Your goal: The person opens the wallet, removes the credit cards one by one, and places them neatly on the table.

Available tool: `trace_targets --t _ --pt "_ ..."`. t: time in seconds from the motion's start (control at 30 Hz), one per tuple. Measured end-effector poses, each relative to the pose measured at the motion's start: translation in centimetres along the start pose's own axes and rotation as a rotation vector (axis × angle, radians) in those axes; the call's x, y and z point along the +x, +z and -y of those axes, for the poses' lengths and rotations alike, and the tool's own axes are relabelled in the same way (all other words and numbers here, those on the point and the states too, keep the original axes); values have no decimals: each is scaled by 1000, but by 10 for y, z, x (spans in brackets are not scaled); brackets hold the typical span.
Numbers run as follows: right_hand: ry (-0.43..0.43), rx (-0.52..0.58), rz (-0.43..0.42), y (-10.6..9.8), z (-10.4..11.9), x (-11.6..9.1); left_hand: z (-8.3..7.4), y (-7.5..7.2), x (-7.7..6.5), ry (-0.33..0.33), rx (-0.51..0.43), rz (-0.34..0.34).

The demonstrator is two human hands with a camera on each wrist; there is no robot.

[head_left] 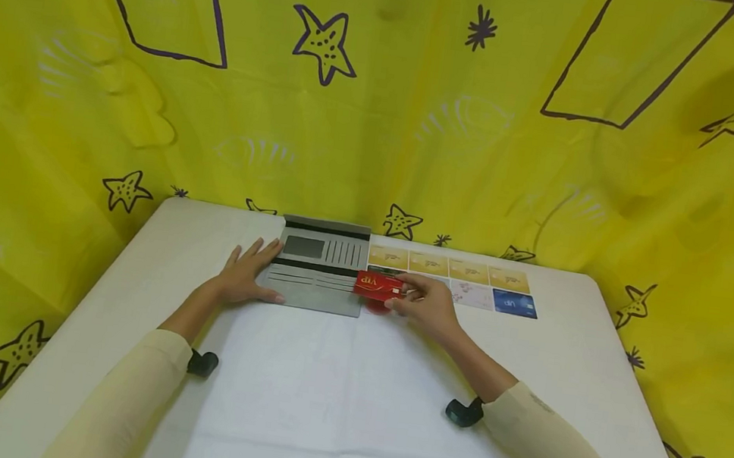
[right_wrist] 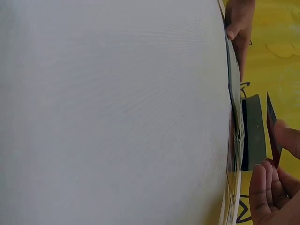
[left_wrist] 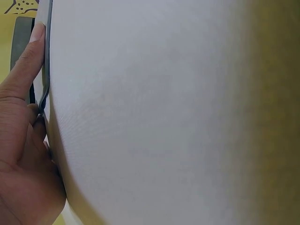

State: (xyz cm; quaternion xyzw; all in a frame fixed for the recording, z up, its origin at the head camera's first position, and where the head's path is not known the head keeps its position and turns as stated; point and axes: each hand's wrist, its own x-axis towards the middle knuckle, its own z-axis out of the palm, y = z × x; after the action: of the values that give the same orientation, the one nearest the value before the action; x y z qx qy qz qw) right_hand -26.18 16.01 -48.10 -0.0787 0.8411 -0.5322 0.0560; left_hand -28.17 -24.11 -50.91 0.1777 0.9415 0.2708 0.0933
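A grey card holder [head_left: 320,298] lies unfolded on the white table, with slots and a dark band across its middle. My left hand [head_left: 244,275] rests on its left edge, fingers spread and straight; in the left wrist view the thumb [left_wrist: 29,61] lies along the edge. With thumb and fingers my right hand [head_left: 429,307] pinches a red VIP card [head_left: 374,285] by its right end. The card's left end overlaps the holder's right edge in the head view. Seen from the right wrist, the card [right_wrist: 273,129] is tilted and raised off the table.
Right of the holder lie several gold cards [head_left: 427,264] in a row. Below them are a pale flowered card [head_left: 471,295], a blue VIP card [head_left: 514,304] and others partly hidden by my right hand. A yellow patterned curtain [head_left: 382,109] hangs behind the white table [head_left: 346,402].
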Motion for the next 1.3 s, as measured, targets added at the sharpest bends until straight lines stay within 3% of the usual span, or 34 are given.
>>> trace_targets --t 0.23,0.6,0.77,1.3 --pt "-7 -78 -35 -14 -8 -10 1 0 -1 -1 -3 -1" --pt "47 -105 -67 -29 -17 -24 3 0 -2 1 -15 3" --pt "48 -101 -69 -38 -22 -28 1 -1 -2 -3 -11 6" --pt "58 -232 -71 -69 -34 -36 -1 -2 0 -7 0 8"
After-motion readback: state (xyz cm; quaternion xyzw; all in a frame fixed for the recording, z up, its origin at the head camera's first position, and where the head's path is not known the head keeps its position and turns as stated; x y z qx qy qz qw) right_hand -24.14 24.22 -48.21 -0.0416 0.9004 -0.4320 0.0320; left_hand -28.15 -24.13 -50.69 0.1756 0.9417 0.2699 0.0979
